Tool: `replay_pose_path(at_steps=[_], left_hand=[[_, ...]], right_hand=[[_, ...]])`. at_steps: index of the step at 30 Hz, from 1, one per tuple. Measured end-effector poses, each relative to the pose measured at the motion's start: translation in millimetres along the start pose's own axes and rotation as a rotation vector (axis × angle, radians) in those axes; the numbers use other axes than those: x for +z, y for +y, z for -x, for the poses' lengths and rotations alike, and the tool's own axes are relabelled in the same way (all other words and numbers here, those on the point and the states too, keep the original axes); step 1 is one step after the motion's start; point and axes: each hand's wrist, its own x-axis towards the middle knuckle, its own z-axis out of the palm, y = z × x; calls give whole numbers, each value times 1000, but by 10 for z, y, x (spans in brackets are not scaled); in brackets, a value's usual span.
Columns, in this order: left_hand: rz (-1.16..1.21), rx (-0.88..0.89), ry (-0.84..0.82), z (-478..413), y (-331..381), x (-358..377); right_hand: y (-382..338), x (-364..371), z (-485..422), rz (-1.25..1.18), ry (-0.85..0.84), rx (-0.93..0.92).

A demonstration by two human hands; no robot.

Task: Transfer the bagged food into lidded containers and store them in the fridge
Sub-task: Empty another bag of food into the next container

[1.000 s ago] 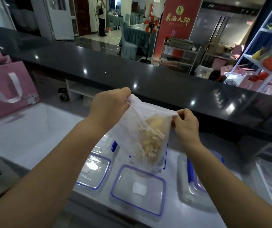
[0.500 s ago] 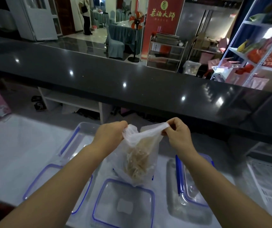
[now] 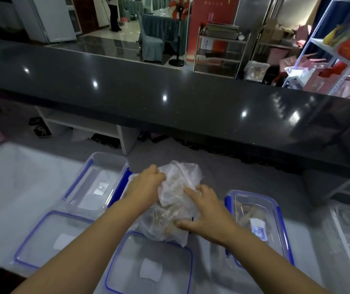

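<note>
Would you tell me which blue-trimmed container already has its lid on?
The container right of the right hand: lidded, with food inside; the left tub stands open and empty.

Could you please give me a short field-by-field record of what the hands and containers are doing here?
left hand: grips the bag at its bunched top
right hand: rests open on the bag's side
bag: clear, pale food inside, low among the containers
tub: open, empty, left of the bag
left lid: loose, flat
front lid: loose, flat
container: right of the bag, lidded, food inside

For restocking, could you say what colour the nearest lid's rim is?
The rim is blue, in head view.
</note>
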Motion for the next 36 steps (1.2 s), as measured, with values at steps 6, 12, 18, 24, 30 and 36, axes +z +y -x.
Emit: replay_pose_path(at_steps=[6,12,18,24,30,36], left_hand=[[223,-57,-25,-60,42,135],[180,-44,-251,-133,-67,94],[444,-20,-279,-177,-99,-333],[399,220,-222,60,174,-443],[167,186,12,-51,128,-152],[688,38,-83,63,-273,-137]], right_hand=[[44,318,-18,-102,31,34],[9,284,-143,-346,107,136],[-120,-88,-299,-312,261,176],[-335,-338,-340,-362,308,216],[-405,-301,-272,-774,335,270],[-8,-101,-260,-580,514,527]])
